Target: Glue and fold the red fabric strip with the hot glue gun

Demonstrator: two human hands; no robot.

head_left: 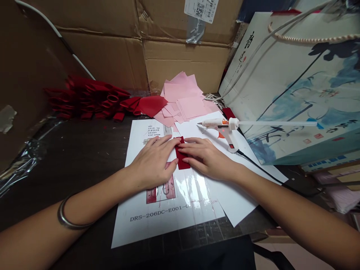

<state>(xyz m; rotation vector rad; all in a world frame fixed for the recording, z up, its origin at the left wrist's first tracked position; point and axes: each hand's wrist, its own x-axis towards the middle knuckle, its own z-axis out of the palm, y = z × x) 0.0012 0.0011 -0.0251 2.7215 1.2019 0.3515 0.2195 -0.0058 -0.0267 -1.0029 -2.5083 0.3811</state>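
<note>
The left hand [153, 163] and right hand [206, 159] press their fingers flat on a red strip [182, 157]; more folded red pieces [90, 99] and pink paper squares [184, 97] lie past the fingers, maybe not used yet.

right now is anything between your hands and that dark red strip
Nothing visible stands in the way. The fingertips of the left hand and right hand are directly on the dark red fabric strip, one from each side. The hot glue gun lies beyond the right hand, not between them.

The one camera sits on the person's head, facing forward and down, close above the left hand [154, 162] and right hand [207, 159].
</note>
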